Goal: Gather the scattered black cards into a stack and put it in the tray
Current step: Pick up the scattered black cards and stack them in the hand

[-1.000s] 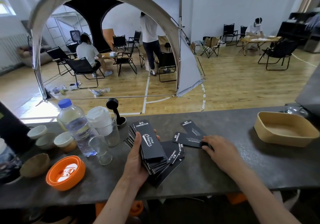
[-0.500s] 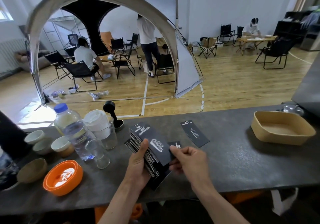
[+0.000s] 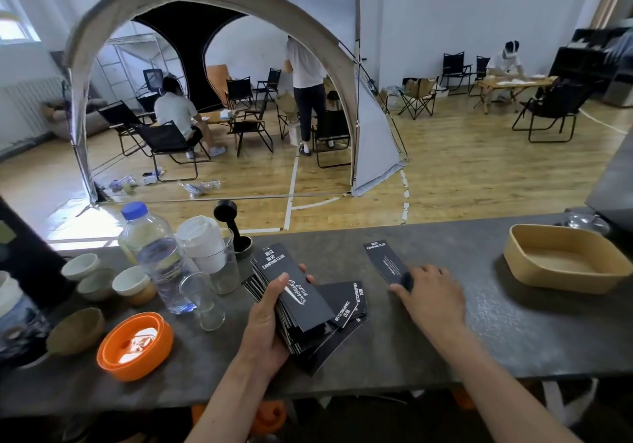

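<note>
My left hand [image 3: 267,319] grips a thick, fanned stack of black cards [image 3: 294,288] printed "CAMPING CLUB", just above the grey counter [image 3: 479,339]. A few more black cards [image 3: 346,302] poke out from under the stack on its right side. One loose black card [image 3: 385,261] lies flat on the counter further right. My right hand [image 3: 428,297] lies palm down with its fingertips on that card's near end. The tan tray [image 3: 561,259] sits at the far right of the counter, with nothing visible inside.
Left of the stack stand a water bottle [image 3: 154,254], a lidded plastic cup [image 3: 209,250], a small glass [image 3: 202,300], several small bowls [image 3: 128,283] and an orange lid [image 3: 135,345]. A black tamper [image 3: 229,220] stands behind. People sit beyond the counter.
My right hand left the stack and moved right onto the loose card. The card it brought over now sits with the stack. My left hand kept its hold.
</note>
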